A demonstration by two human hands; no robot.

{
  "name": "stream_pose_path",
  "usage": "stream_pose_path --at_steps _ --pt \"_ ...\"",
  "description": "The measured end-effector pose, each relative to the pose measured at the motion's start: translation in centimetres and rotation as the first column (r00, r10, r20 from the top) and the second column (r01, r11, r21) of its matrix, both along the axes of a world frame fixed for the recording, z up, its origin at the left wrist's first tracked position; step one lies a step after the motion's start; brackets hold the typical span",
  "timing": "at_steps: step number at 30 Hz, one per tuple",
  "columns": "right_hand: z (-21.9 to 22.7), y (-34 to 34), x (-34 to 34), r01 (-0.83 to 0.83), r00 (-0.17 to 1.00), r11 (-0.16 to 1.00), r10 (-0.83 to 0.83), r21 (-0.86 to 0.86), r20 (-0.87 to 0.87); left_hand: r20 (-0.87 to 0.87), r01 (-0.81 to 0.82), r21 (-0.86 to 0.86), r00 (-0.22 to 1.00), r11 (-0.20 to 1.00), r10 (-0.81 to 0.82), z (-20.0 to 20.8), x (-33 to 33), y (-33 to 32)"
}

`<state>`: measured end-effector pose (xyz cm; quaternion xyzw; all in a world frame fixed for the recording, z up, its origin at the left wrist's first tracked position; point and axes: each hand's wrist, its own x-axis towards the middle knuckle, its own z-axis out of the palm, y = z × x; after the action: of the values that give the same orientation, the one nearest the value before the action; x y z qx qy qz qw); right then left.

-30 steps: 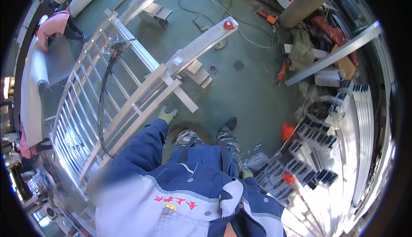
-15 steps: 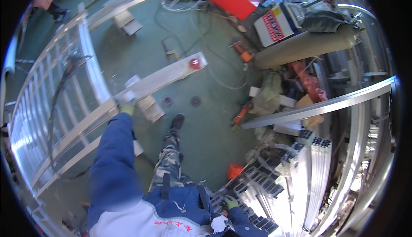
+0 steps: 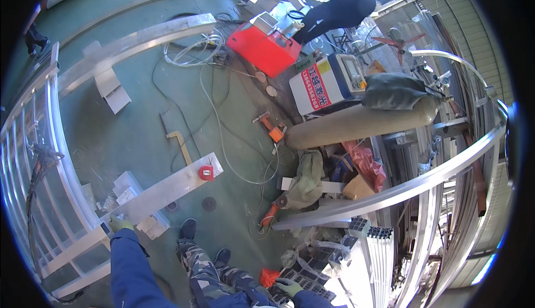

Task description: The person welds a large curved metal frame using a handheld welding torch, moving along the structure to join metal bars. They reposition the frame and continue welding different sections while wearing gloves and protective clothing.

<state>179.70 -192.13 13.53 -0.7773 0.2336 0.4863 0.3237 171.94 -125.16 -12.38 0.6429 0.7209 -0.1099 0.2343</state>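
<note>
My left hand [image 3: 120, 224], in a yellow-green glove, is closed on the near end of a broad aluminium beam [image 3: 161, 192], where it meets the corner of a railing frame [image 3: 69, 149]. A red tape measure [image 3: 206, 172] sits on the beam's far end. Pale block-like pieces [image 3: 152, 225] lie beneath the beam. My right hand [image 3: 288, 287], also gloved, is low by my right side with its fingers stretched out. It is beside stacked dark-ended profiles [image 3: 309, 272] and a bright orange-red bag [image 3: 269, 277]. Whether it touches them I cannot tell.
A curved aluminium bar [image 3: 401, 193] juts across at right. Behind it lie a long gas cylinder [image 3: 362, 123], a white-and-blue machine [image 3: 326, 85] and a red case [image 3: 264, 49]. Hoses and cables [image 3: 223, 135] trail over the floor near an orange tool [image 3: 273, 129]. Someone in dark clothes [image 3: 345, 7] is at the back.
The view has lifted and swung right, bringing more of the background in. My left hand remains at the beam end. My right hand's fingers look straighter, and both my shoes now show.
</note>
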Motion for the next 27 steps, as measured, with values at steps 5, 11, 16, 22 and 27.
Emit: stream_pose_path --at_steps 5,11,16,22,27 --pt "0.5 5.7 8.4 0.004 0.992 0.999 0.0 0.033 -0.125 0.582 -0.076 -0.353 0.762 0.933 0.283 -3.3 1.5 -1.7" --pt "-2.8 8.9 17.7 -0.294 0.949 0.936 0.261 0.195 0.179 0.227 -0.072 -0.965 0.256 0.253 0.94 8.5 14.2 -11.4" --pt "0.7 15.3 29.3 -0.288 0.939 0.886 0.186 0.364 0.29 0.745 0.481 -0.664 0.493 0.572 0.45 22.2 25.3 -23.5" --pt "6.6 18.7 38.7 -0.26 0.959 0.74 0.12 0.621 0.259 0.592 0.538 -0.767 0.386 0.349 0.707 32.1 35.7 -31.0" --pt "3.4 17.2 44.1 -0.374 0.903 0.619 0.073 0.691 0.423 0.593 0.616 -0.742 0.419 0.264 0.688 33.1 43.5 -32.6"
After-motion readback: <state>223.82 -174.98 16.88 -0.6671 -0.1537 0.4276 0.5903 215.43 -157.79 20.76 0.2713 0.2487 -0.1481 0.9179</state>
